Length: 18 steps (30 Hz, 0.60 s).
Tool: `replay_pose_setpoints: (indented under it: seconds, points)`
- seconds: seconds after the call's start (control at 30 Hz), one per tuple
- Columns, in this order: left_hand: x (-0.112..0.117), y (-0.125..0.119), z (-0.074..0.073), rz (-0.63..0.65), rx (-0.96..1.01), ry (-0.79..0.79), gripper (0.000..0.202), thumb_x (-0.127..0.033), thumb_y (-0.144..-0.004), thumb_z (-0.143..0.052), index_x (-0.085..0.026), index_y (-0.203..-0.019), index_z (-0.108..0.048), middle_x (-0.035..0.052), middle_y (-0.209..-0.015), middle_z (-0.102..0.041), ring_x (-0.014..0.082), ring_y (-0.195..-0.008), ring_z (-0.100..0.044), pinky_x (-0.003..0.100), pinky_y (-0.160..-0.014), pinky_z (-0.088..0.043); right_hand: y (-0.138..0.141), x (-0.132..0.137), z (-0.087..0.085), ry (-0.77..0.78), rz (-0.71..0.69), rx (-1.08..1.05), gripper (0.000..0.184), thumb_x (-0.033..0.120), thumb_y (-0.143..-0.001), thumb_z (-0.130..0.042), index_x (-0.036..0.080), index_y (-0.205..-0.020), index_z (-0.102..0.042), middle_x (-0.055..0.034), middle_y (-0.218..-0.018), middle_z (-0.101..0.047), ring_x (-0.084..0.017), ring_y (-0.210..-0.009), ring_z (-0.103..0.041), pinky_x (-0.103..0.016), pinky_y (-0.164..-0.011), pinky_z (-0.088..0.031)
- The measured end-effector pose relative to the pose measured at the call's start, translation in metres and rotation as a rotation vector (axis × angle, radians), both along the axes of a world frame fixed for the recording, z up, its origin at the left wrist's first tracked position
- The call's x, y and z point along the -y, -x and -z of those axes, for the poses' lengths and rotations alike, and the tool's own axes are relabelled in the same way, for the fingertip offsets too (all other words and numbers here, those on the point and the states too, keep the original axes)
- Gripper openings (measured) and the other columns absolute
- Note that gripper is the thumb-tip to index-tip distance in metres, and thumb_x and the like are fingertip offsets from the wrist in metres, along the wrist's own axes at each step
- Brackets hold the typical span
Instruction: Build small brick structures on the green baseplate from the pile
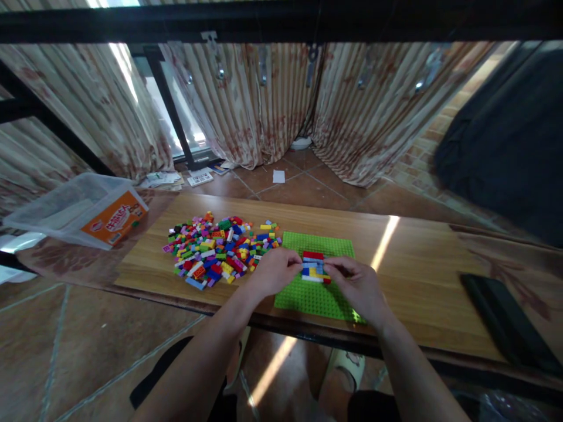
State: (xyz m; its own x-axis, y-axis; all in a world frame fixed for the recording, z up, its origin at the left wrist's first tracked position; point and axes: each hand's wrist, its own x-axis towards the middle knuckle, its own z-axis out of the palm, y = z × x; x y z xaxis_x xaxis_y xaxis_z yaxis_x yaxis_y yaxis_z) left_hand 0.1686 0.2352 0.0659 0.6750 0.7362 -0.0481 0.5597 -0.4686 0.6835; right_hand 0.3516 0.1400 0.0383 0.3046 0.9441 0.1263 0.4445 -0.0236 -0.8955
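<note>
Brick stack (313, 266): a small block of red, blue, white and yellow bricks, sitting on the middle of the green baseplate (308, 299), towards its far half.
Left hand (275, 272): over the baseplate's left edge, fingers curled and closed on the left end of the brick stack.
Right hand (358, 284): over the baseplate's right part, thumb and fingertips pinched on the right end of the brick stack.
Green baseplate: flat on the wooden table (417, 269), its near edge close to the table's near edge.
Loose bricks (215, 246): a spread heap of many colours just left of the baseplate, the nearest pieces almost touching its left edge.
Plastic box (79, 211): clear, with an orange label, tilted, well to the left of the baseplate beyond the heap.
Black flat object (505, 316): well to the right of the baseplate, on the table; what it is cannot be told.
Curtains (246, 99): striped, hanging to the tiled floor far behind the baseplate.
</note>
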Motion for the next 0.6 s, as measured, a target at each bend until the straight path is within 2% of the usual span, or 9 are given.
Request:
replay_pose_setpoints:
  seconds: [0.17,0.4,0.6]
  points:
    - [0.0,-0.011,0.005,-0.022,0.032,0.0,0.016,-0.025,-0.082,-0.058,-0.016,-0.08,-0.071,0.0021,-0.075,-0.07,0.0143,-0.068,-0.06,0.023,-0.062,-0.043,-0.004,-0.002,0.005,0.032,0.069,0.053,0.022,0.04,-0.081,-0.061,0.022,-0.086,-0.073,-0.0038,-0.089,-0.074,-0.02,-0.083,-0.067,-0.034,-0.078,-0.051]
    - [-0.001,-0.018,0.012,-0.111,0.016,-0.034,0.011,-0.024,-0.082,-0.061,-0.015,-0.081,-0.068,0.0034,-0.078,-0.071,0.0146,-0.069,-0.062,0.024,-0.062,-0.043,-0.002,-0.007,0.008,0.083,0.09,0.141,0.017,0.037,-0.08,-0.062,0.024,-0.084,-0.073,-0.0014,-0.086,-0.073,-0.019,-0.078,-0.066,-0.032,-0.076,-0.05]
    - [-0.004,-0.015,0.012,-0.056,0.045,-0.028,0.01,-0.021,-0.083,-0.059,-0.016,-0.08,-0.067,0.003,-0.077,-0.071,0.0144,-0.07,-0.062,0.024,-0.064,-0.044,0.0,-0.007,0.01,0.072,0.068,0.118,0.016,0.035,-0.079,-0.062,0.025,-0.083,-0.073,-0.0008,-0.085,-0.073,-0.018,-0.076,-0.066,-0.031,-0.073,-0.05]
